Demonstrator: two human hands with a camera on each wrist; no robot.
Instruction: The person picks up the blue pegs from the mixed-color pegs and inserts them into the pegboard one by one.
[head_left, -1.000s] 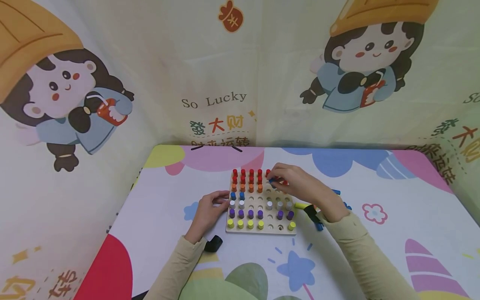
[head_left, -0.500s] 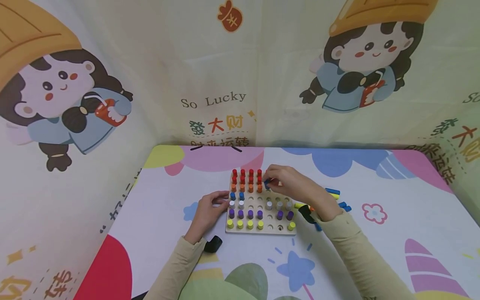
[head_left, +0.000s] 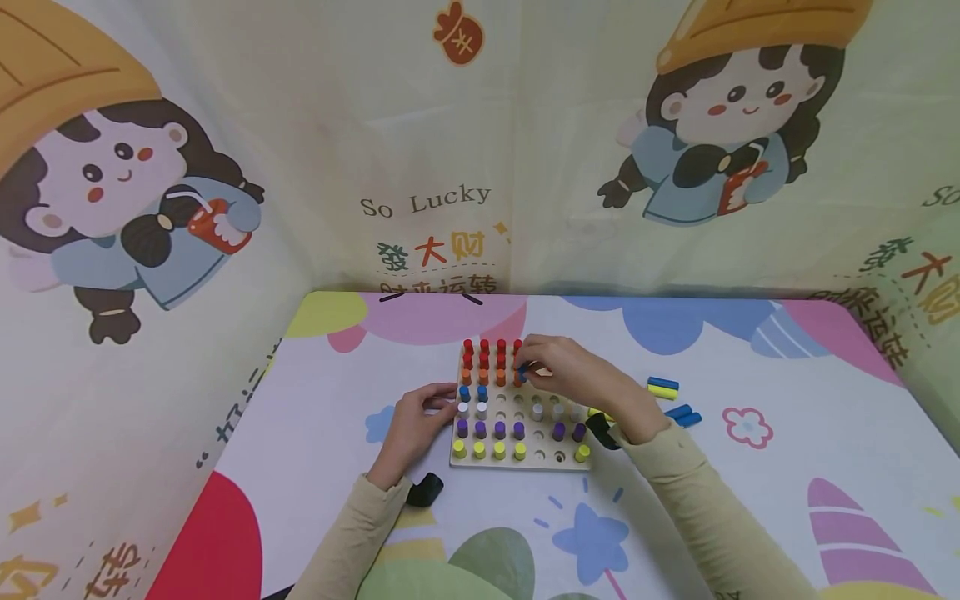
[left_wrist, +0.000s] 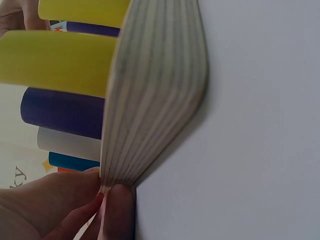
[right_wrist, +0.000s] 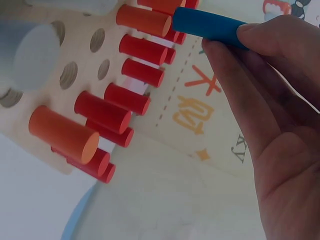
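A wooden pegboard (head_left: 525, 463) stands on the table, its upright pegs in rows of red, orange, blue, white, purple and yellow. Fingers of my left hand (head_left: 417, 427) hold the board's left edge; the left wrist view shows fingertips against the board (left_wrist: 155, 65) at its edge. Between thumb and fingers, my right hand (head_left: 577, 375) pinches a blue peg (right_wrist: 212, 27) above the orange row at the back. In the right wrist view, this peg's free end appears near an orange peg (right_wrist: 142, 21). The right hand hides part of the back rows.
Loose blue pegs (head_left: 682, 415) lie right of the board. Farther back lies a yellow peg (head_left: 663, 392) beside another blue peg (head_left: 663, 383). A black wrist strap part (head_left: 426, 490) shows by the left sleeve. Bare holes appear among the rows.
My right hand has shifted left across the back rows with the blue peg, uncovering more loose pegs at the right. The left hand has stayed at the board's edge.
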